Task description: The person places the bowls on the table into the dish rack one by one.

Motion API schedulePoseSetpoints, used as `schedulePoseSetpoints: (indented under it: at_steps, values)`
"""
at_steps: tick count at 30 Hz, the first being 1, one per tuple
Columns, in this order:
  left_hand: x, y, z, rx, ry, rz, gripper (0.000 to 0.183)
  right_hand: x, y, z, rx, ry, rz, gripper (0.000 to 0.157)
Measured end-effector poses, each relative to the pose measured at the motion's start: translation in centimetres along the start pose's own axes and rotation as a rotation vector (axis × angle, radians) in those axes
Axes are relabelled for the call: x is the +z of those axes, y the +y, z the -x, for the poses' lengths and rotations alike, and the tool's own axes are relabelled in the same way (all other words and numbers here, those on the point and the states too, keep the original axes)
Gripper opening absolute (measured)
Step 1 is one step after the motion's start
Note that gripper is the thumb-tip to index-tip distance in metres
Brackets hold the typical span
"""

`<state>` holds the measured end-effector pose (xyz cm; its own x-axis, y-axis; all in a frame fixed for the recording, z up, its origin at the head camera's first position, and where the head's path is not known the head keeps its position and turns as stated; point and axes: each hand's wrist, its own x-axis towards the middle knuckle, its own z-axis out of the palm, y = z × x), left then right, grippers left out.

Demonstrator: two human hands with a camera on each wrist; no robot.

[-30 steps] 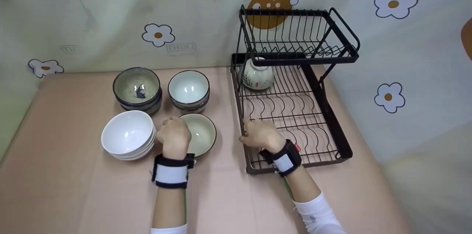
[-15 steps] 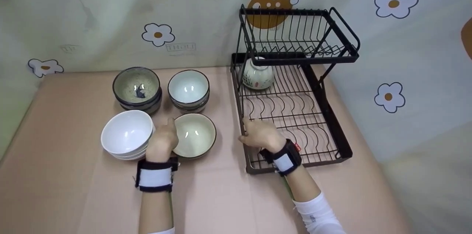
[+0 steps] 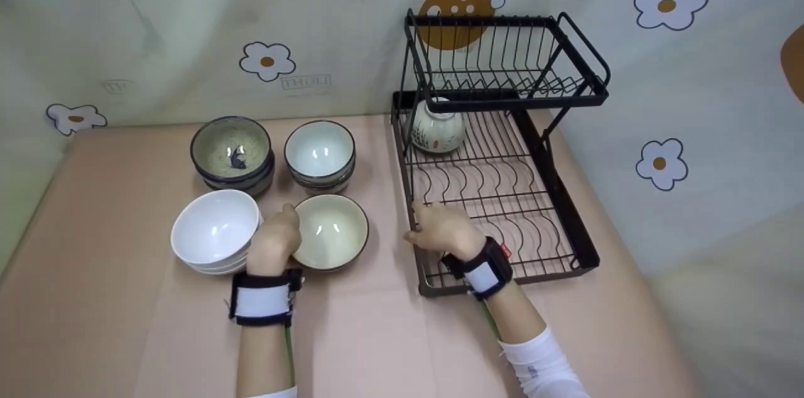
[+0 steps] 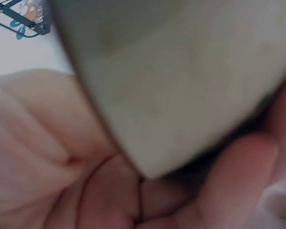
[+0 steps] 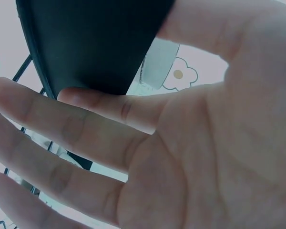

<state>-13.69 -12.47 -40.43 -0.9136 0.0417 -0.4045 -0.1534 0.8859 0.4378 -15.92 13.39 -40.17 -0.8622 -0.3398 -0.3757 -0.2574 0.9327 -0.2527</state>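
Note:
My left hand is at the left rim of a cream bowl with a thin dark rim, between it and a stack of white bowls. In the left wrist view, its curled fingers lie about a pale bowl wall, gripping it. My right hand grips the left side of a black two-tier dish rack. The right wrist view has the black side panel between the thumb and fairly straight fingers. A pale patterned bowl sits tilted in the rack's lower tier.
Behind the white stack stands a stack of dark-rimmed grey-green bowls. Right of it is a stack of pale blue bowls. A patterned cloth wall rises behind the pink tabletop. The rack's upper tier overhangs the back.
My left hand has moved left from over the cream bowl's left side to beside its rim, uncovering more of the bowl. The right hand has stayed on the rack.

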Motion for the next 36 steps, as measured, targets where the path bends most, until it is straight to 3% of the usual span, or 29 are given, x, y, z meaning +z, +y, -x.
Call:
schedulePoseSetpoints:
  at_steps: [5, 8, 12, 15, 18, 21, 23, 27, 33, 36]
  values:
    - [-0.3, 0.2, 0.3, 0.051, -0.009, 0.009, 0.054, 0.1, 0.0, -0.2, -0.008, 0.020, 0.023, 0.076]
    - [-0.7, 0.4, 0.5, 0.052, -0.040, 0.084, 0.056, 0.1, 0.0, -0.3, -0.007, 0.018, 0.023, 0.076]
    - [-1.1, 0.7, 0.3, 0.087, -0.063, 0.129, 0.033, 0.1, -0.2, -0.2, -0.012, 0.016, 0.025, 0.073]
    - [-1.2, 0.9, 0.0, 0.139, -0.052, 0.073, 0.017, 0.2, -0.3, -0.1, -0.014, 0.009, 0.018, 0.067]
    - [-1.1, 1.1, -0.2, 0.147, -0.071, 0.067, 0.023, 0.3, -0.3, -0.1, -0.007, 0.003, -0.003, 0.067]
    - [-0.9, 1.2, -0.6, 0.148, -0.080, 0.077, 0.040, 0.4, -0.3, -0.1, 0.000, 0.016, 0.001, 0.065]
    - [-0.8, 1.3, -0.8, 0.172, -0.061, 0.053, 0.047, 0.4, -0.2, -0.1, 0.001, 0.029, 0.010, 0.063]
    - [-0.9, 1.4, -1.1, 0.239, 0.038, -0.004, 0.039, 0.2, -0.2, -0.1, -0.003, 0.050, 0.021, 0.063]
    - [-1.2, 1.4, -0.5, 0.329, 0.181, 0.080, 0.024, -0.2, 0.0, 0.0, -0.016, 0.127, -0.004, 0.057]
    - [-1.3, 1.6, -0.1, 0.355, 0.206, 0.137, 0.018, -0.4, 0.1, 0.1, -0.038, 0.156, -0.029, 0.058]
